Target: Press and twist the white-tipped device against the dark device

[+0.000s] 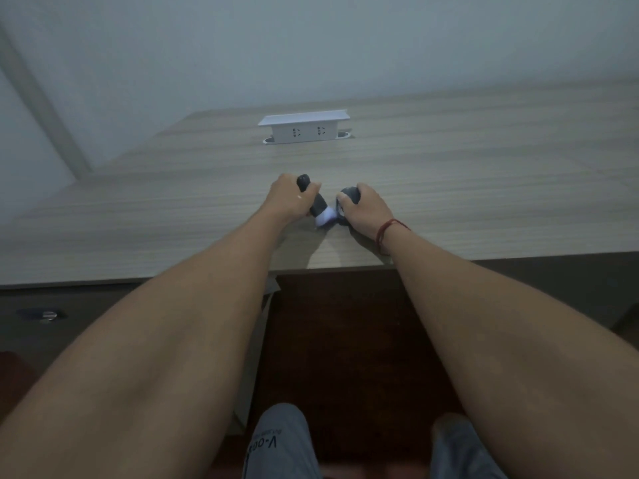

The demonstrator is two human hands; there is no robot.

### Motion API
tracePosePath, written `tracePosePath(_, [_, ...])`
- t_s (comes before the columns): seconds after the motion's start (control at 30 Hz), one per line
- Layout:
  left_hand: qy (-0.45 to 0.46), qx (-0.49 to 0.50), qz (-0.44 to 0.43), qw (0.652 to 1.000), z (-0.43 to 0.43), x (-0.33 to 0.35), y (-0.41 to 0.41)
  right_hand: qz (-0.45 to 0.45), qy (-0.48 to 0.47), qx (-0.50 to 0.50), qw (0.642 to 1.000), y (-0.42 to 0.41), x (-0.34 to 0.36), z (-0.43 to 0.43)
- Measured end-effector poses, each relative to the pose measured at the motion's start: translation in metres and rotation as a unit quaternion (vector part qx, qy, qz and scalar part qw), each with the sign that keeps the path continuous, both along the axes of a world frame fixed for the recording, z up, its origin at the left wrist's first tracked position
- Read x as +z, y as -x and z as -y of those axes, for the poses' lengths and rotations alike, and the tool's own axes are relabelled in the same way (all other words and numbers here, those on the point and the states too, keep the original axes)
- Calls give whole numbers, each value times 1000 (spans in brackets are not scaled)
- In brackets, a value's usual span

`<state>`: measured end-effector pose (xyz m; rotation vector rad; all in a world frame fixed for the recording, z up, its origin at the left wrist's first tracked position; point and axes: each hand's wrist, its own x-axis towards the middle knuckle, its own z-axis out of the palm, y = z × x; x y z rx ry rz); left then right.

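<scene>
both hands (pixel 288 198) grip dark cylinders (pixel 316 202).

"V-" lettering (rest unreadable) on grey trouser leg (pixel 276 440)

1. Two hands, the left hand (pixel 288 198) and the right hand (pixel 364 209), over one wooden desk (pixel 484 188).
2. Two dark objects: one handle-shaped object (pixel 313 197) with a white end, one rounded object (pixel 349 195).
3. One white socket box (pixel 304 127) with two outlets.
4. One red wrist cord (pixel 387 235).
</scene>
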<state>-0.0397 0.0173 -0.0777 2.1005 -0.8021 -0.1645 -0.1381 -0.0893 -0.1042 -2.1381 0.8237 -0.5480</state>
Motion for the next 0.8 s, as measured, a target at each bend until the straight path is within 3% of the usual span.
tracePosePath(0.2, [58,97,76,991,2,-3,3,-8,54,-6,998,3,-8,-6])
tracePosePath(0.37, [96,66,80,990,10,-8,10,-20,82,2,996,1,-12,-4])
tracePosePath(0.5, [-8,71,122,990,9,-16,6,5,53,15,998,1,-12,0])
tracePosePath(0.67, [118,69,122,983,14,-3,9,20,74,21,997,1,-11,6])
tracePosePath(0.8, [68,51,120,989,20,-9,16,47,44,22,998,3,-11,8])
